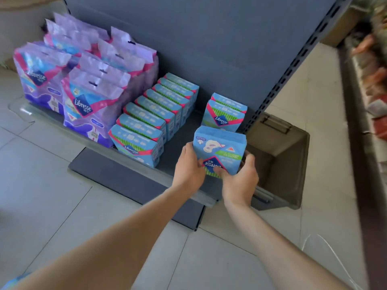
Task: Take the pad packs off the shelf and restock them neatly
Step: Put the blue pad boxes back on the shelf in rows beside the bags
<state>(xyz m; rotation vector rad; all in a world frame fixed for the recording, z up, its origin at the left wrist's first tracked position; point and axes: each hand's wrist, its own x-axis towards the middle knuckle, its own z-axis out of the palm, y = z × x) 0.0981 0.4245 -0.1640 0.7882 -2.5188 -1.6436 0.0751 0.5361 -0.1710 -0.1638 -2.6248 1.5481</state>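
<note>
We held one blue pack (219, 147) in both hands above the front right part of the shelf (184, 141). Its logo faced us upside down. Our left hand (189, 164) gripped its left edge, thumb on the face. Our right hand (240, 176) gripped its lower right corner, thumb on the face and fingers curled behind. We could not tell whether the pack touched the shelf.

Just behind it stood a pair (225, 114) of the same blue packs, one behind the other, upright and close to the post (293, 70). To the left, apart from the pair, a row (155, 114) of eight blue packs ran from the shelf's front edge back to the grey panel (209, 38), each upright and touching the next. Left of the row, purple bags (83, 80) stood in several rows, touching it at the front.

A brown bin (280, 151) sat on the tiled floor (52, 185) just right of the shelf, below our right hand.
</note>
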